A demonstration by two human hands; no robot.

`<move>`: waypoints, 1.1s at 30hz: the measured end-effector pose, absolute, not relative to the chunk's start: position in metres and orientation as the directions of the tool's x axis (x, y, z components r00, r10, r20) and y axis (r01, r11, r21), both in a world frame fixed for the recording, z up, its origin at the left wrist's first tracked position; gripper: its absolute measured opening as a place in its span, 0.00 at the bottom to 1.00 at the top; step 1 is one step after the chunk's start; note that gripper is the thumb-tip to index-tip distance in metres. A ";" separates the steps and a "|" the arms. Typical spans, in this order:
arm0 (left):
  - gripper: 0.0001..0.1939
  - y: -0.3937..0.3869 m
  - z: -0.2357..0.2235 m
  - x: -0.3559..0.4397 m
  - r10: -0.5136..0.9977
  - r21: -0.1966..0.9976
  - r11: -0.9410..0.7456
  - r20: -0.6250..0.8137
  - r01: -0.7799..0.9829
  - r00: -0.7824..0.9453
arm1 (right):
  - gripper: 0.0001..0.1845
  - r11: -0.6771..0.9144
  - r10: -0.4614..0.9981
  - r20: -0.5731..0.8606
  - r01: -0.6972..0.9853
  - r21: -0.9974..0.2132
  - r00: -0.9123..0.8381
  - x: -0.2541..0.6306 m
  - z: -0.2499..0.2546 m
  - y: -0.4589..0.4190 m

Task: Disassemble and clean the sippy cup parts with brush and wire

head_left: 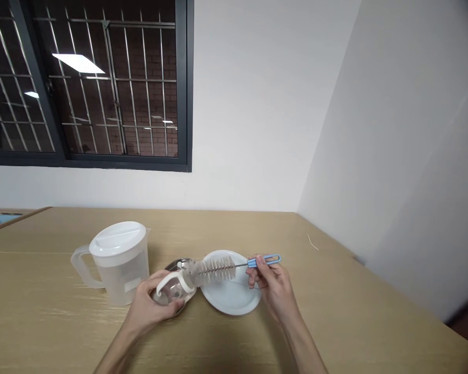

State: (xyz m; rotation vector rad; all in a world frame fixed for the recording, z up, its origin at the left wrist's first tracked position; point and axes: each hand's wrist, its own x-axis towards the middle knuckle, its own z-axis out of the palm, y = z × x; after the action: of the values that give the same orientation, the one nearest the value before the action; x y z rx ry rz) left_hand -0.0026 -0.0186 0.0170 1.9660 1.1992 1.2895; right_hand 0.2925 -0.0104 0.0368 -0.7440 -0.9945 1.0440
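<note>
My left hand (153, 301) is wrapped round a clear baby bottle (174, 291) with white handles, tilted so its neck points right. In my right hand (275, 285) is the blue looped handle of a bottle brush (217, 269). The brush's pale bristles lie in line with the bottle's neck, and their left end is at the opening; how far the tip reaches in I cannot tell. Beneath the brush is a white plate (234, 304). Partly hidden behind the bottle and my left hand is a shiny metal dish (176, 263).
A lidded translucent pitcher (120, 262) stands on the wooden table (354, 322), left of my left hand. A thin white strand (312, 242) lies at the right. Walls border the table at the back and right, with a barred window (113, 88) above.
</note>
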 end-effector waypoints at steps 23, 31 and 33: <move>0.25 -0.014 -0.007 -0.007 0.599 0.304 -0.716 0.730 0.628 0.329 | 0.20 0.328 0.944 0.307 -0.215 -0.920 0.125 0.303 0.039 -0.014; 0.32 -0.015 -0.007 -0.007 0.423 0.128 -0.795 0.817 0.593 0.391 | 0.22 0.177 0.968 0.095 -0.363 -0.915 0.233 0.298 0.039 -0.006; 0.31 -0.015 -0.007 -0.008 0.441 0.151 -0.793 0.811 0.590 0.385 | 0.23 0.174 0.966 0.083 -0.379 -0.909 0.244 0.297 0.039 -0.006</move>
State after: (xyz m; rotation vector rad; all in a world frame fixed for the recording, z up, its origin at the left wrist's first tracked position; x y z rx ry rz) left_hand -0.0077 -0.0149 -0.0069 2.7463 1.0319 1.5216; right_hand 0.2970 -0.0058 0.0390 -0.9147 -0.8120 1.1188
